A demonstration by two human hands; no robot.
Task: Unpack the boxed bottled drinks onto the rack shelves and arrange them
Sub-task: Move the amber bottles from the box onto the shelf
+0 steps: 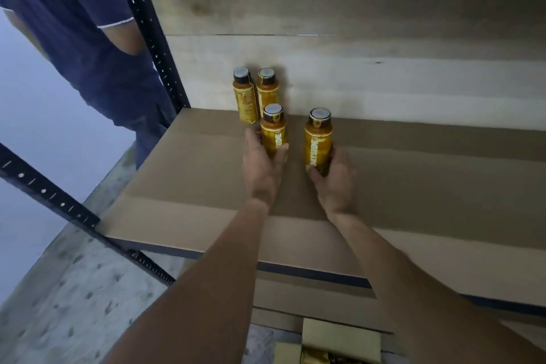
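Head view, the only one.

Left hand [260, 162] had its grip wrapped round the lower body of the near-left bottle [273, 130], thumb on its right side. Right hand [335, 179] gripped the near-right bottle [317, 139] the same way, low on the label. Both were amber drink bottles, upright with grey caps up, over the cardboard-lined shelf [428, 192].

The far-left bottle [243, 94] and far-right bottle [267, 91] stood free and close together by the wooden back wall [354, 38]. The near-left bottle was just in front of the far-right one. The near-right bottle sat apart to the right, with a clear gap.

My read was that a second row was being set down. To do it well:
- Keep both bottles vertical.
- Slide the near-left one straight back until it's snug.
- Bring the near-right one left to close the gap.
- Release only once the bases sit flat.
- Because the hold was low, slide rather than tilt.
- Turn the labels to the near side.

Hard to make out:
- The fingers covered both bases, so I couldn't tell if they had touched down.
- The fingers also cut off part of the label text.
- The far labels were blurred in the dim light.
- The open box [339, 340] was clipped by the bottom edge. Gold contents barely showed, so the count was unknown.
- A second person in a dark blue shirt [88, 44] stood far left behind the rack upright [153, 47], with only torso and arm in frame.
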